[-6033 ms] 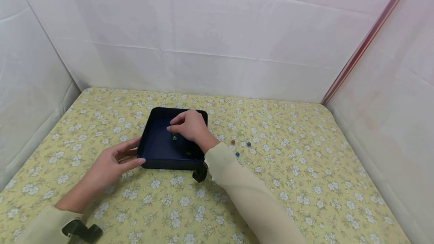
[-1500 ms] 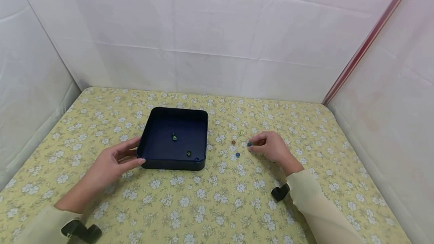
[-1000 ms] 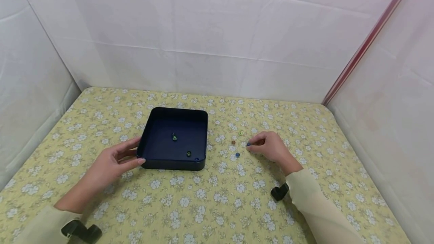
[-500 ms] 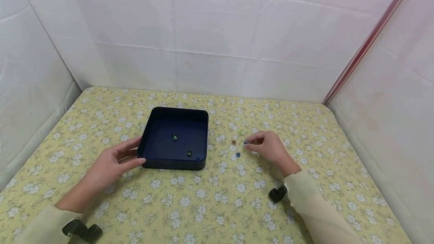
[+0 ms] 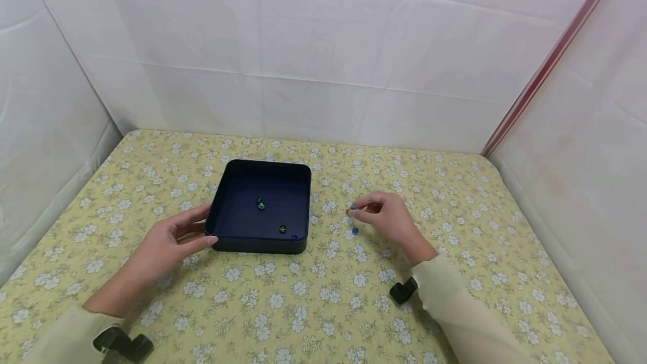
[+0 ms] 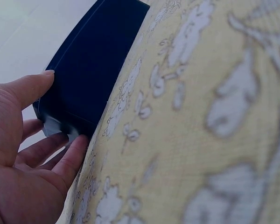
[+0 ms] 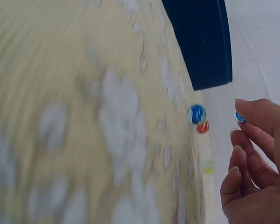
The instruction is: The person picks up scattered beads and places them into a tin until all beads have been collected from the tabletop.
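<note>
My right hand pinches a blue marble between thumb and fingertips, raised above the cloth. Below it lie a second blue marble and an orange marble; a yellow-green marble shows in the right wrist view and is hidden behind the hand in the head view. My left hand grips the near left corner of a dark blue square tray, thumb on the front wall and fingers along the side. Inside the tray are several marbles, among them a green one and a dark yellowish one.
A yellow flowered cloth covers the table. White sheet walls enclose it at the back and both sides, with a red strip at the right rear corner. The tray stands left of the loose marbles.
My right hand left the tray, took hold of a blue marble on the cloth, lifted it and moved left toward the tray. The left hand has stayed at the tray's corner.
</note>
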Tool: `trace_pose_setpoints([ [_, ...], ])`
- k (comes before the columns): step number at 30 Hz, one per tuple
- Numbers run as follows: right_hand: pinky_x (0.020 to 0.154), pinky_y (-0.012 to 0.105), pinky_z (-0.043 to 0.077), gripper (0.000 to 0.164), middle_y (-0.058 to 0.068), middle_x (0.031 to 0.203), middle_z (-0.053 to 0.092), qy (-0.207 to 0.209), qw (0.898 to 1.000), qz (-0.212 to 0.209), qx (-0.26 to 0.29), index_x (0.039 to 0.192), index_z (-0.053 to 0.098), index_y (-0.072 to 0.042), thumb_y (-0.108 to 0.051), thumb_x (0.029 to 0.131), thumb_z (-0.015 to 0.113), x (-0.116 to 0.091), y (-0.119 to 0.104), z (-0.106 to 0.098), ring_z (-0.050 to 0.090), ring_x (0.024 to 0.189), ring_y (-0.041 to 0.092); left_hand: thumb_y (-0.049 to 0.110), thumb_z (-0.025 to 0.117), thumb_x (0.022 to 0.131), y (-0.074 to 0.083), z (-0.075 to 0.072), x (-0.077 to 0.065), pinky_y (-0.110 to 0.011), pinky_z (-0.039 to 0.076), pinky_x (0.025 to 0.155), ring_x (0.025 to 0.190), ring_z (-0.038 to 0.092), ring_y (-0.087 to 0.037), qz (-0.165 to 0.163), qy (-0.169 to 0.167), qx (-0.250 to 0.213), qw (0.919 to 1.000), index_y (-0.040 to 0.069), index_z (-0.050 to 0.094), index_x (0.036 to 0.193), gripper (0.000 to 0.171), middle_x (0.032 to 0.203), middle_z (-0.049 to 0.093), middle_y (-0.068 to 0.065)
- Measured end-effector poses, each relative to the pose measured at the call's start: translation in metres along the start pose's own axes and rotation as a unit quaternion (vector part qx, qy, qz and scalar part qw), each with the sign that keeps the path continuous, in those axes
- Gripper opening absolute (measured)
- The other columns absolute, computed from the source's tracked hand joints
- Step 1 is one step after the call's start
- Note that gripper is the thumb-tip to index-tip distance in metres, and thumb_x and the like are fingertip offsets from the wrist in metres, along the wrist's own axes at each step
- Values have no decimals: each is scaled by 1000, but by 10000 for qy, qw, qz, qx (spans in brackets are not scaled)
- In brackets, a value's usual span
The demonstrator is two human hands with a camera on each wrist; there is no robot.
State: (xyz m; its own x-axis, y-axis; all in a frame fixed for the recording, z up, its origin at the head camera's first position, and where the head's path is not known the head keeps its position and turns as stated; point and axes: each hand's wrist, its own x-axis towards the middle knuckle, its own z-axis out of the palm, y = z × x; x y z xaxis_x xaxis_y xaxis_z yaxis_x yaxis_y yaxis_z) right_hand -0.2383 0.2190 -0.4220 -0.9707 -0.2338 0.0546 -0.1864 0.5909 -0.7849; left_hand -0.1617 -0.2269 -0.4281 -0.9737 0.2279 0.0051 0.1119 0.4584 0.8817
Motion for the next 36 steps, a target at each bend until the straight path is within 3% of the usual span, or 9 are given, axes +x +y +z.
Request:
trace_pose_setpoints([
  [14,67,32,55,18,1,101,74,-85,9995,-163,267,108,81,-20,-28,92,80,6,-22,20,65,80,18,33,70,100,0,0,0,-15,55,87,112,50,21,11,-23,-50,10000,19,37,161,70,159,45,-16],
  [26,68,34,57,19,-1,101,75,-265,9961,-612,574,108,81,-19,-28,92,80,16,-44,36,66,80,19,33,70,100,0,-1,0,-16,56,87,112,51,20,-14,-31,-87,10000,20,37,161,70,160,44,-16],
  [36,69,33,58,19,-3,98,74,-351,9951,-617,691,107,81,-22,-31,91,81,23,-66,49,68,81,16,33,70,100,0,0,0,-16,55,87,113,51,20,-17,-33,-106,9999,20,37,161,71,159,45,-16],
])
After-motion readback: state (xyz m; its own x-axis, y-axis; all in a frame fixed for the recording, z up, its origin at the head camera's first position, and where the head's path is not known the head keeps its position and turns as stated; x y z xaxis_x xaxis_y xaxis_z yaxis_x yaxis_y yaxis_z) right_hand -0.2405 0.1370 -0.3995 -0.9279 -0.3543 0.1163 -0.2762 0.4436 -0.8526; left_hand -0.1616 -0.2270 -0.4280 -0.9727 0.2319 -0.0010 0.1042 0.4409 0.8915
